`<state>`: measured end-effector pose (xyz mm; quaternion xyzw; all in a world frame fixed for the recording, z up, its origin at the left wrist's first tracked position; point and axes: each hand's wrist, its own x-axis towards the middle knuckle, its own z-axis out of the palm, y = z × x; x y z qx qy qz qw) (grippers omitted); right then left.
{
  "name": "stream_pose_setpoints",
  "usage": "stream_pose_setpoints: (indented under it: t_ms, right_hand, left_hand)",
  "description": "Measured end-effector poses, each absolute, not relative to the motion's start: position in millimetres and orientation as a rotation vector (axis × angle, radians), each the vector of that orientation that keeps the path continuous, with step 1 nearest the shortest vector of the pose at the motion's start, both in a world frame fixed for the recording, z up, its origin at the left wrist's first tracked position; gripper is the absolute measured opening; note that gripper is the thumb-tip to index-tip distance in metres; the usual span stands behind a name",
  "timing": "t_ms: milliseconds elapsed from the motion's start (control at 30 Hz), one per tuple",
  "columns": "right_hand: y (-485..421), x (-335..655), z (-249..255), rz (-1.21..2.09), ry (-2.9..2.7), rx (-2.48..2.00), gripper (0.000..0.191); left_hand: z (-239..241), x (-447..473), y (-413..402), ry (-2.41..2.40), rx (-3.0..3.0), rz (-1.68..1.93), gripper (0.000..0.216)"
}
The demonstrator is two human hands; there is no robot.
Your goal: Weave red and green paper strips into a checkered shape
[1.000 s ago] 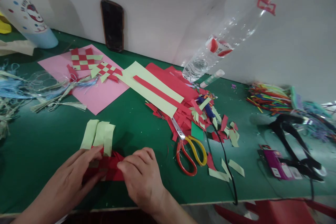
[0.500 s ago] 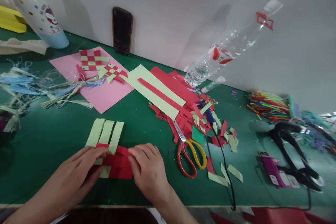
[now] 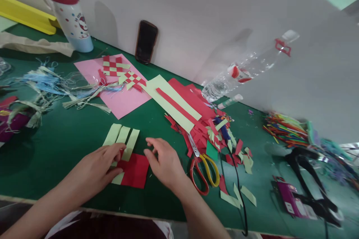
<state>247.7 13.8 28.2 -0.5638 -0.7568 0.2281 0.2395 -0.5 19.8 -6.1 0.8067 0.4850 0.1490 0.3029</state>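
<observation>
Red and pale green paper strips (image 3: 136, 171) are woven together on the table in front of me, with three pale green ends pointing away from me. My left hand (image 3: 102, 164) grips the left side of this weave, its thumb and fingers around the strips and hiding part of them. Just right of the red part, my right hand (image 3: 165, 162) is apart from the paper, fingers loosely curved and nothing in them. Scissors (image 3: 206, 168) with one red and one yellow handle lie beyond my right hand, their tips among red scraps.
Finished checkered weaves (image 3: 114, 66) rest on a pink sheet (image 3: 120, 104). Blue and pale tassels (image 3: 42, 80) lie to the left. A bottle (image 3: 74, 18), a phone (image 3: 146, 41) and a clear plastic bottle (image 3: 241, 71) stand along the wall. A black cable (image 3: 241, 194) runs down the right.
My right hand has let go of the red strips and moved slightly away. The red strips now lie flatter. The view has shifted, so everything sits differently in the picture.
</observation>
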Motion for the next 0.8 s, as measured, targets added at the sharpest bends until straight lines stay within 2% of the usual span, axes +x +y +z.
stream_pose_setpoints:
  t_ms: [233, 500, 800]
  right_hand:
    - [60.2, 225.2, 28.4, 0.410, -2.339, -1.710, 0.039]
    - [55.3, 220.6, 12.0, 0.185, -2.326, -1.656, 0.023]
    - [53.3, 219.5, 3.4, 0.231, -2.254, -1.591, 0.016]
  left_hand:
    - [-9.6, -1.4, 14.6, 1.278, 2.150, 0.436, 0.031]
    - [-11.9, -1.2, 10.9, 1.297, 2.125, 0.504, 0.022]
    - [-17.3, -1.2, 8.4, 1.321, 2.114, 0.574, 0.031]
